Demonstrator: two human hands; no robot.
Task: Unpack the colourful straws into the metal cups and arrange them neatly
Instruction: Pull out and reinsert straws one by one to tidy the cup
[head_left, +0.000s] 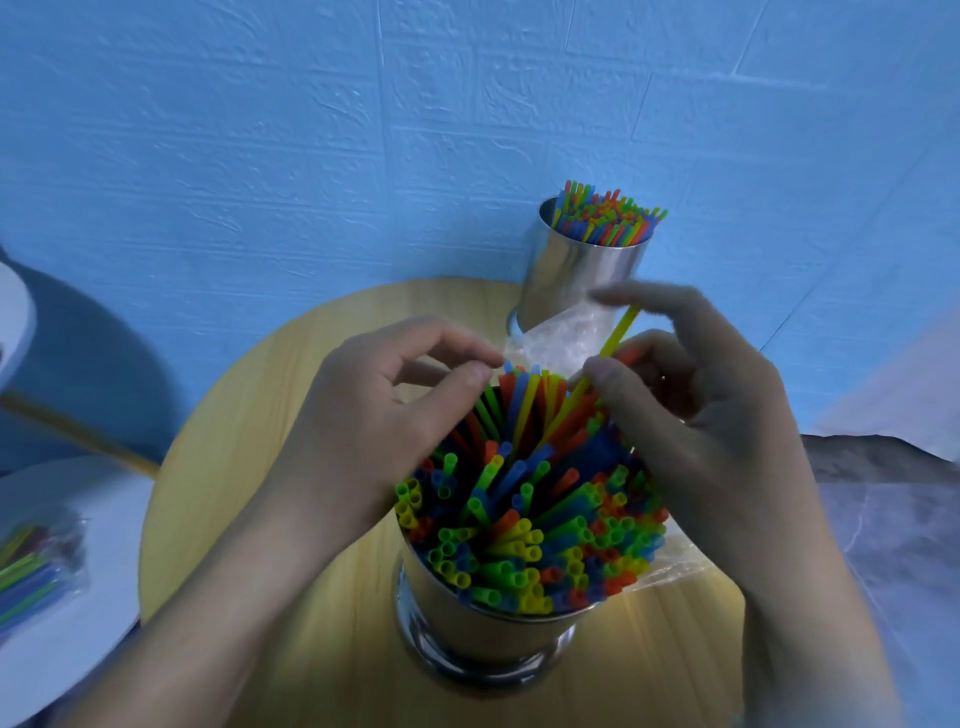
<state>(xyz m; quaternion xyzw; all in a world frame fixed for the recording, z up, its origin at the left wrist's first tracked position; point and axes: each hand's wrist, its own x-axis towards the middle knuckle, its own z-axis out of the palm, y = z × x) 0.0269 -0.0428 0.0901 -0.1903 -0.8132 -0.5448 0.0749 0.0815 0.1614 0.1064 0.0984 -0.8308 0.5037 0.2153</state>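
near cup (483, 618): metal, upright on the bench (311, 395), closest to the person, approx centre.
straws in near cup (519, 525): packed, open ends up. Front ones roughly level. Those at the far rim lean and fan out, so not neat yet.
left hand (374, 415): over the cup's far-left rim, fingers curled, thumb & forefinger tips together above the leaning straw tops. Can't tell if a straw is nipped between them.
right hand (701, 426): over the far-right rim, thumb and fingers clamped on the yellow straw (619, 338).
key relation: yellow straw's long axis runs from in among the cup's straws up & away to the right, toward the far cup. Top end sticks out past the fingers. Right hand holds it; left is just beside, across the fan.
next move (judgement): prob. tip it upright and push it down along its own axis. Left hand is placed to steady the neighbours.
clear bag (561, 332): crumpled, btwn the two cups.
far cup (576, 275): by the wall, full, straw tops fairly even.
spare packet (36, 566): wrapped straws, far left, well apart from both hands.
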